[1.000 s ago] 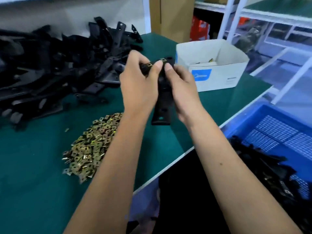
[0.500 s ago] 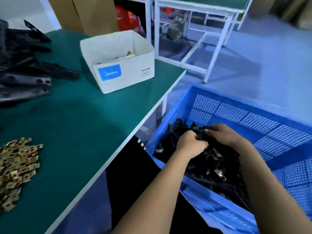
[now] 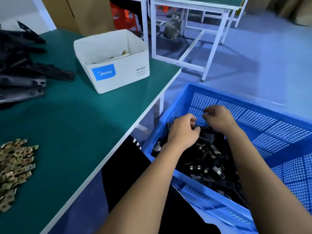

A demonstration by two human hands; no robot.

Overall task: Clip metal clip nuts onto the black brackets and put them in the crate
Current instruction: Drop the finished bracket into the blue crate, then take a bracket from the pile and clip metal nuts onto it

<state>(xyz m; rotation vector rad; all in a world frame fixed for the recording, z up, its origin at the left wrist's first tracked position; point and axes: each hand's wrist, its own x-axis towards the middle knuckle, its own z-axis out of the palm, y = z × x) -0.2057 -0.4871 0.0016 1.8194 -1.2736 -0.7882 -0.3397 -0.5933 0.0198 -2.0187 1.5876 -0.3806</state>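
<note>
Both my hands hover over the pile of black brackets with clip nuts inside the blue crate. My left hand has its fingers loosely curled just above the top of the pile, next to the end of a bracket. My right hand is beside it, fingers curled and blurred, with nothing visible in them. On the green table, a heap of brass-coloured clip nuts lies at the left. Bare black brackets are stacked at the far left.
A white cardboard box with a few clip nuts inside stands on the table near its right edge. The crate sits below and to the right of the table edge. A white-framed bench stands behind it on the grey floor.
A second ago both hands held a bracket above the table. They carried it down into the crate, and now both have lifted slightly off the pile.
</note>
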